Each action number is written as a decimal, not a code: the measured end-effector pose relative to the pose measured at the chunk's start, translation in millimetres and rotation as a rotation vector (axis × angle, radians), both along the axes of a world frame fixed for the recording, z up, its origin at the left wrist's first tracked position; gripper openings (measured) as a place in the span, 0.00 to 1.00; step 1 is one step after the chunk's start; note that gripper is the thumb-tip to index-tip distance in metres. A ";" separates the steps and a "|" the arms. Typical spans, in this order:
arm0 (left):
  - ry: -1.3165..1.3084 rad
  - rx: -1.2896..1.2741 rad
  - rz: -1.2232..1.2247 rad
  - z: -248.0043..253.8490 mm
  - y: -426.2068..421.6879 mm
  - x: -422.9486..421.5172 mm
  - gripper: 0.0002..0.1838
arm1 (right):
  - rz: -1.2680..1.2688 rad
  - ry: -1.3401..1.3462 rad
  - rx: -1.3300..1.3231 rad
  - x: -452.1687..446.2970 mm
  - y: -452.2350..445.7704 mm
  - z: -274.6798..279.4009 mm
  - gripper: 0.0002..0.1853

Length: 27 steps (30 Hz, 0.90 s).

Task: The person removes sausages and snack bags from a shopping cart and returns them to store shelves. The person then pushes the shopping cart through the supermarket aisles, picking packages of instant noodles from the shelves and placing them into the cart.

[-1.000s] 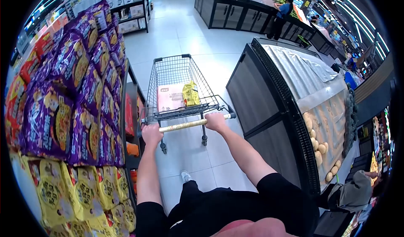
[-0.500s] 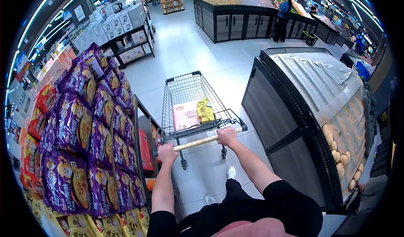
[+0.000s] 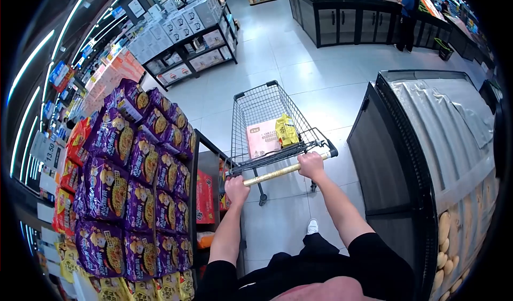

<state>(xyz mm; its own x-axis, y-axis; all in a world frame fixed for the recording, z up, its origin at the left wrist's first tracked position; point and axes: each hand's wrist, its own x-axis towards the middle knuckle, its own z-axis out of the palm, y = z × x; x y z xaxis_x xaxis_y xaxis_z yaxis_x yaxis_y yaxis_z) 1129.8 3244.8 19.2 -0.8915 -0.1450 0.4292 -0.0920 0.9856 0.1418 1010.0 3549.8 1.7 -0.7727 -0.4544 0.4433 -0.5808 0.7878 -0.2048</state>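
My left hand (image 3: 236,190) is wrapped round the left end of the cart handle (image 3: 272,174). Near the handle's right end, my right hand (image 3: 311,165) is closed on the same bar. In front of me stands the wire shopping cart (image 3: 256,104). It holds a pink box (image 3: 261,139) with a yellow packet (image 3: 287,131) at its right side.
Purple noodle packs (image 3: 106,187) are stacked close on the left. A dark-sided produce stand (image 3: 393,167) with a plastic cover and potatoes (image 3: 444,258) is on the right. Ahead are a shelf of boxes (image 3: 200,47), dark cabinets (image 3: 347,25) and a person in blue (image 3: 409,15).
The view has swung left, so the cart, stand and person appear further right. More of the left-hand shelf of boxes shows. Both hands have stayed on the handle.
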 end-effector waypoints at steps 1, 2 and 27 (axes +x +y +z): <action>0.001 -0.001 0.015 -1.3 3.5 -4.8 0.04 | 0.018 -0.002 -0.018 -9.1 3.0 1.1 0.06; -0.010 -0.003 0.030 -2.5 6.3 -8.3 0.04 | 0.035 0.008 -0.029 -17.1 5.2 2.2 0.07; -0.076 0.064 0.212 -1.4 0.7 -142.6 0.04 | 0.196 0.062 -0.019 -213.0 -39.3 -9.5 0.11</action>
<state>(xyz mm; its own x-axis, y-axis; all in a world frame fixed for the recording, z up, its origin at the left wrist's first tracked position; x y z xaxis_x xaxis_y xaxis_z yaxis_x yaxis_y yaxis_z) 987.3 3245.5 17.8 -0.8675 -0.3572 0.3461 -0.3088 0.9324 0.1880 797.0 3510.5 -7.8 -0.6413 -0.5844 0.4973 -0.7344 0.6552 -0.1770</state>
